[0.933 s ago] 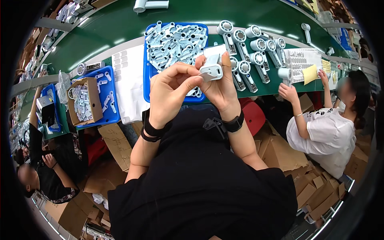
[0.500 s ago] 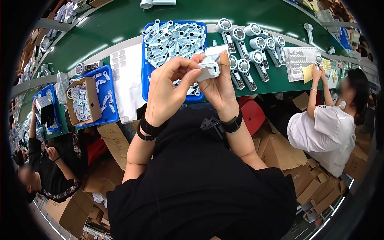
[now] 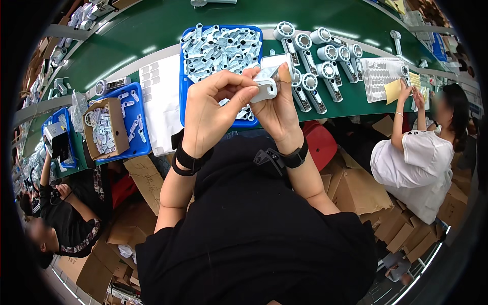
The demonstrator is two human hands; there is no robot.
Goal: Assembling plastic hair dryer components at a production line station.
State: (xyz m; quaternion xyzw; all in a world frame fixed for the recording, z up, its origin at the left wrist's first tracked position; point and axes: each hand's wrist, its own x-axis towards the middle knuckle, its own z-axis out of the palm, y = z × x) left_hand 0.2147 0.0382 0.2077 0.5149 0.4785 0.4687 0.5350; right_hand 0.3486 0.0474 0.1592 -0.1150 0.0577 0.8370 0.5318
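My left hand is closed, its thumb and fingers pinching a white plastic part with a rounded end and a small slot. My right hand wraps round the same part from below and the right. Between the fingers of that hand, a pale boxy casing sticks up just beyond the slotted part. Whether the two pieces are joined is hidden by my fingers. Right behind my hands stands a blue tray heaped with small white plastic parts.
Several white handheld fans lie in rows to the right. A white sheet and another blue tray with a cardboard box are at left. Co-workers sit on both sides; the right one holds a fan. Cardboard boxes stand below.
The slotted part has tilted slightly in my fingers, and my left hand has shifted a little. The co-workers at both sides have moved their arms.
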